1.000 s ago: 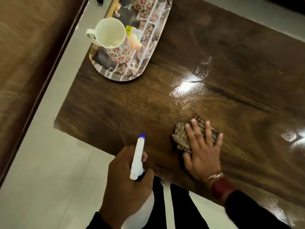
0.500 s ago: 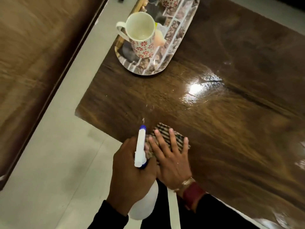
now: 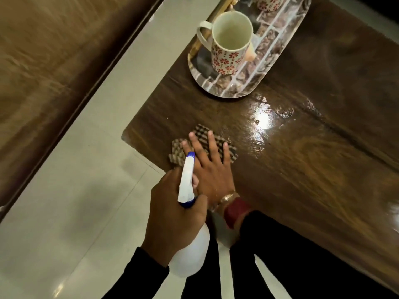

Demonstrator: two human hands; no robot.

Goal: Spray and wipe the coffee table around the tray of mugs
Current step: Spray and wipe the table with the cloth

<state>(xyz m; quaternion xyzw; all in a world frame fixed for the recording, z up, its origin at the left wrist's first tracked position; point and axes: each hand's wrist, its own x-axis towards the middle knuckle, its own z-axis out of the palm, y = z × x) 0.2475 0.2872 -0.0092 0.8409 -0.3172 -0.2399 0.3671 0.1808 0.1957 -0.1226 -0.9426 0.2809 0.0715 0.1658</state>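
Observation:
My left hand [image 3: 172, 214] grips a white spray bottle [image 3: 187, 180] with a blue nozzle tip, held over the table's near edge. My right hand [image 3: 211, 167] lies flat with straight fingers on a brown checked cloth [image 3: 200, 131], pressing it onto the dark wooden coffee table [image 3: 313, 158] near its front left corner. Farther back, an oval tray [image 3: 254, 87] with a stone-pattern surface carries a white mug [image 3: 228, 42] with red flowers; a second mug [image 3: 269, 3] is cut off at the top edge.
A wet glossy patch [image 3: 263, 119] shines on the table right of the cloth. Pale tiled floor [image 3: 75, 201] lies left of the table. A brown wooden surface [image 3: 49, 61] runs along the left side. My dark-trousered legs [image 3: 302, 266] stand against the table's near edge.
My right hand slid the cloth leftward toward the table's front left corner, then slightly farther back on the table. The spray bottle stayed in my left hand. The view shifted, bringing the tray closer.

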